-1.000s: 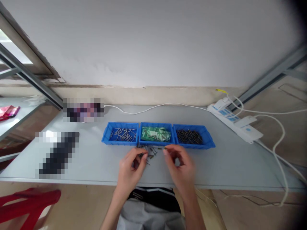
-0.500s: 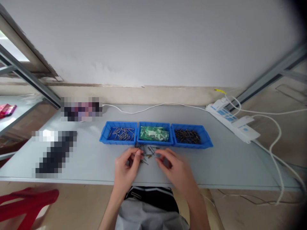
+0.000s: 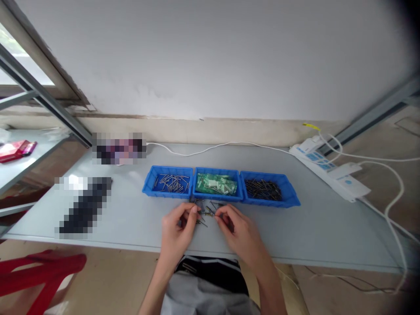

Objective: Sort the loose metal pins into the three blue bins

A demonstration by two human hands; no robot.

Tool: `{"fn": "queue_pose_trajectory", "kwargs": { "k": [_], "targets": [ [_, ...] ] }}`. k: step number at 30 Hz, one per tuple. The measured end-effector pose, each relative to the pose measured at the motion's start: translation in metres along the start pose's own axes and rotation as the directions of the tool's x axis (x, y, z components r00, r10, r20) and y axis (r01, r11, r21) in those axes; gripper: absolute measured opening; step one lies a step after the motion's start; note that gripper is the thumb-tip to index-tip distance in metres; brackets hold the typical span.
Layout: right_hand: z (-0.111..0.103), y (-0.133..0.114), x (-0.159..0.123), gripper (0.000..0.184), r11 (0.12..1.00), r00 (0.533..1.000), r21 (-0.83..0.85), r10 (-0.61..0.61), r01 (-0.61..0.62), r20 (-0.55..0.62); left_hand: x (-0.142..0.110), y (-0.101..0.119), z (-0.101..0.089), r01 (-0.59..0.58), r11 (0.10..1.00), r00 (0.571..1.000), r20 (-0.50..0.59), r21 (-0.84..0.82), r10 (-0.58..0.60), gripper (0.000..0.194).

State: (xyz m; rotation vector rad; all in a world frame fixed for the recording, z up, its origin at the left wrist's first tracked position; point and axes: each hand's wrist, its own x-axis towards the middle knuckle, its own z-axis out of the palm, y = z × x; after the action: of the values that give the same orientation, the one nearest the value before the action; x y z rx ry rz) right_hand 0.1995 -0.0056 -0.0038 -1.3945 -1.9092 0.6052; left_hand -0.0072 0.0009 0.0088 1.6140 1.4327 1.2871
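A small loose group of thin metal pins (image 3: 202,222), some dark and some brass-coloured, lies on the table in front of the trays. At its left side my left hand (image 3: 179,225) is closed in a pinch, thumb against forefinger, with a thin metal pin showing at the fingertips. My right hand (image 3: 238,229) is at the group's right side, its thumb and forefinger brought together beside a brass-coloured pin; what lies between those fingertips is too small to make out. Silver pins fill the left blue tray (image 3: 149,191), green plastic packets the middle blue tray (image 3: 218,197), dark pins the right blue tray (image 3: 288,199).
A white power strip (image 3: 328,173) with plugs and cables stands at the right rear of the grey table (image 3: 311,236). A white cable (image 3: 197,153) runs along the wall. Two blurred-out items lie at the left. A red stool (image 3: 42,271) stands below the table's left front.
My right hand has come in a little towards the pins, and its fingertips have closed together. My left hand keeps its pinch. The whole view has shifted slightly.
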Motion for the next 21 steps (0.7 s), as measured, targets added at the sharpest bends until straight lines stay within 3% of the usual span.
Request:
{"fn": "queue_pose_trajectory", "kwargs": {
  "k": [7, 11, 21],
  "targets": [
    [0.010, -0.023, 0.002, 0.005, 0.966, 0.990, 0.259, 0.011, 0.026, -0.138, -0.002, -0.002, -0.001, -0.109, 0.993, 0.973, 0.202, -0.032, 0.114, 0.015],
    [0.019, -0.027, 0.002, 0.006, 0.955, 0.983, 0.290, -0.010, 0.064, -0.185, -0.003, -0.005, -0.001, -0.130, 0.990, 0.974, 0.182, -0.045, 0.136, 0.011],
    [0.016, -0.027, -0.005, 0.015, 0.928, 0.994, 0.370, 0.006, 0.035, -0.109, 0.001, -0.003, 0.001, -0.111, 0.993, 0.977, 0.179, -0.034, 0.116, 0.007]
  ]
}}
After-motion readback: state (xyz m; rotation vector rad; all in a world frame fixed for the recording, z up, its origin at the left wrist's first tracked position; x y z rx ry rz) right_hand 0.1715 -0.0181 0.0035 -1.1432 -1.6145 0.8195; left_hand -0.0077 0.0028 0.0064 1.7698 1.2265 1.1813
